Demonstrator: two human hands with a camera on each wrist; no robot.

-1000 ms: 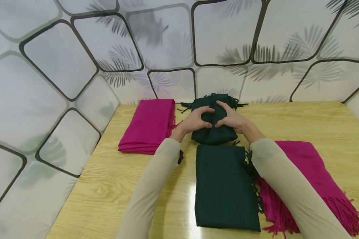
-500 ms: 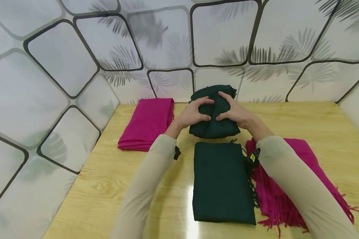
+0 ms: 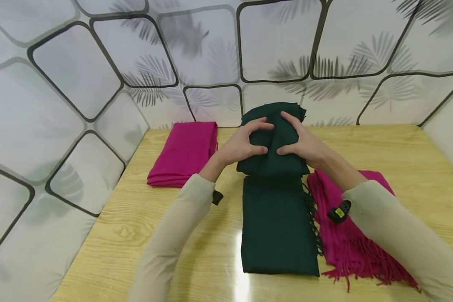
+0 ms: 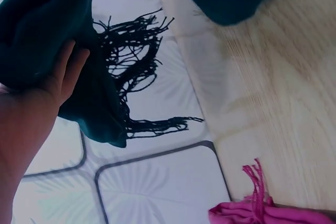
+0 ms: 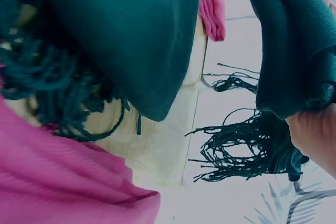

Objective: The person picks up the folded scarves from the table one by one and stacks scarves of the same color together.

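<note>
A folded dark green scarf (image 3: 272, 142) is held up off the wooden table (image 3: 381, 151) between both hands. My left hand (image 3: 245, 140) grips its left side and my right hand (image 3: 300, 140) grips its right side, thumbs on top. In the left wrist view the same scarf (image 4: 47, 30) hangs from my left hand (image 4: 52, 85) with its black fringe (image 4: 131, 72) dangling. The right wrist view shows the scarf (image 5: 291, 40) and its fringe (image 5: 236, 145) above the table. A second folded dark green scarf (image 3: 279, 226) lies flat just below the hands.
A folded magenta scarf (image 3: 183, 153) lies at the table's back left. Another magenta scarf with fringe (image 3: 347, 239) lies at the right, beside the flat green one and partly under my right forearm. A patterned wall (image 3: 98, 84) closes the back and left.
Both hands have lifted the green scarf off the table and brought it nearer, over the far end of the flat green scarf. Its fringe no longer shows in the head view.
</note>
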